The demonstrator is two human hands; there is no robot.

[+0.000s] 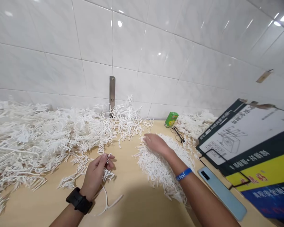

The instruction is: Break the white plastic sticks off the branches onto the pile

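My left hand [99, 167], with a black watch on its wrist, pinches a small white branched piece [108, 175] between thumb and fingers. A thin white stem [107, 201] hangs below it on the table. My right hand [154, 143], with a blue band at the wrist, rests at the upper left edge of a pile of short white pieces [153, 168]. Its fingertips point left, and whether they hold anything is too small to tell. A large tangled heap of white branched pieces [68, 132] lies along the left and back.
At the back stand a green box [171, 119] and black glasses [178, 135], beside another white heap [196, 124]. A light blue phone [222, 194] lies at right by a large printed carton [255, 148]. A metal bracket [112, 94] is on the tiled wall.
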